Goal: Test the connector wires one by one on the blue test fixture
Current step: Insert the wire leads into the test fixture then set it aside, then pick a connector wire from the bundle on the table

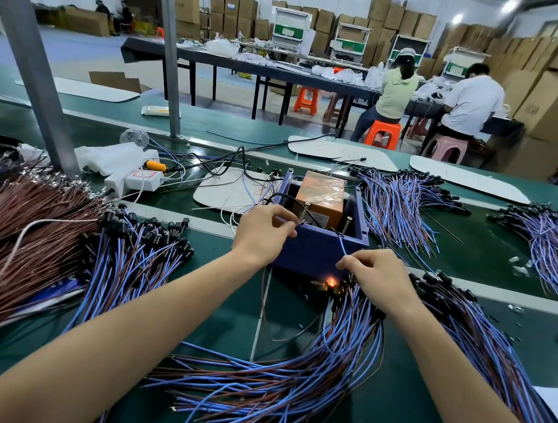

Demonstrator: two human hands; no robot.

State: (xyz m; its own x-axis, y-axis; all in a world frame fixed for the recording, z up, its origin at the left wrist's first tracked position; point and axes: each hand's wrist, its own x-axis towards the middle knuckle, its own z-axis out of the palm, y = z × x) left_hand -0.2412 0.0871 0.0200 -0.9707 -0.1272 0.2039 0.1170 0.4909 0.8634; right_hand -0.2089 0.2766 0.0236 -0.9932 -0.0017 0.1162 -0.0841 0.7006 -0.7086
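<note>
Both forearms are bare, no sleeves in view. The left hand (263, 233) and right hand (379, 277) wear no gloves or rings.

Factory assembly hall, wire-harness work. Green conveyor belt (313, 135) running across foreground, metal frame post (25, 57) rising from it. Heaps of blue-and-brown connector wires (287, 377) lying on green bench mat (232, 313). Two workers (399, 86) sitting on plastic stools (382, 132) at long dark table (251, 65). Cardboard cartons (401, 17) stacking up along back wall and right side. Ceiling lights (458, 19) glaring overhead.
</note>
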